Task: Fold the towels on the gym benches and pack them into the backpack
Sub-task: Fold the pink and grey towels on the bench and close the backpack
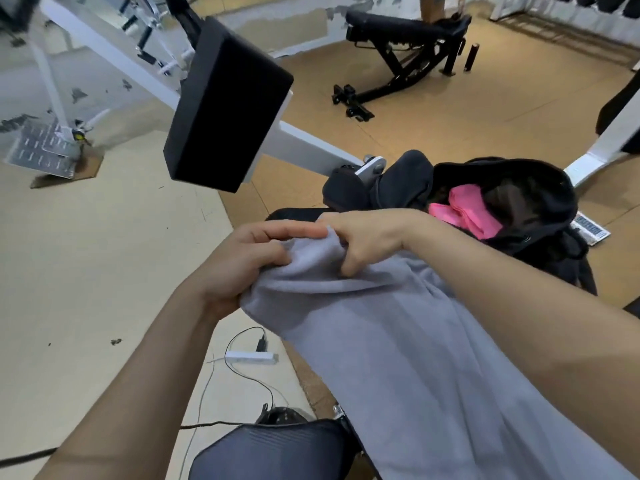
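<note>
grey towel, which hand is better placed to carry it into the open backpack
Right. The right hand grips the grey towel on the side nearer the open backpack; the left hand is farther away.

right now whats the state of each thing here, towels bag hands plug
grey towel: unfolded, one end bunched in both hands
left hand: shut on the grey towel
right hand: shut on the grey towel
backpack: open
pink towel: folded, inside the backpack
power strip: on the floor, one black plug in it
far bench: bare, no towel on it
</note>
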